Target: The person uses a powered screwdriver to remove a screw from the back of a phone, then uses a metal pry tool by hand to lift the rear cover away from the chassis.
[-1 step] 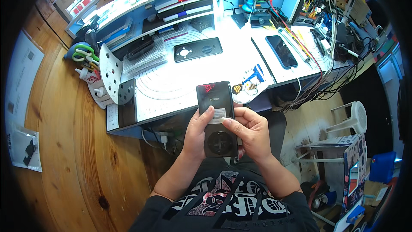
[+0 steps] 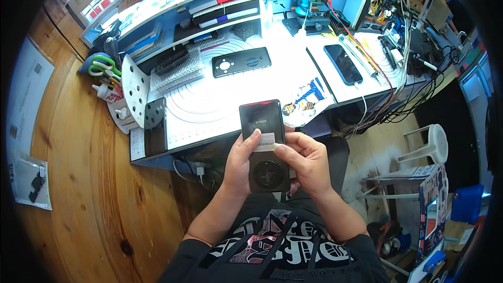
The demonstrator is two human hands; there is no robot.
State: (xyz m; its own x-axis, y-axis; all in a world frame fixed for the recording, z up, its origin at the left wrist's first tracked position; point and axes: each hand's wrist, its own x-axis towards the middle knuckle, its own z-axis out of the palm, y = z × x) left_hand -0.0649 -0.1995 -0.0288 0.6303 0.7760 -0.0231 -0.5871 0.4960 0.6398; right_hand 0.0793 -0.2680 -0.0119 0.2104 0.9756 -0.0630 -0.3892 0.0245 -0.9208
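Over the lap, just below the desk (image 2: 220, 126) edge, both hands hold a dark phone (image 2: 263, 144) back-side up; the left hand (image 2: 242, 160) cradles its left edge to steady it, thumb pressed beside a white sticker (image 2: 268, 140); the right hand (image 2: 308, 161) pinches that sticker's edge, probably to peel it; on the desk lie a back cover (image 2: 241, 62), another phone (image 2: 342, 63) and scissors (image 2: 99, 65).

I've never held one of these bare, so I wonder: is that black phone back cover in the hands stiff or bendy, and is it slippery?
The black back cover probably stays stiff: it lies flat between the left hand and right hand, showing no sag. Its glossy surface suggests it may be slippery, which could explain the two-handed grip. It looks thin, so likely light and perhaps fragile.
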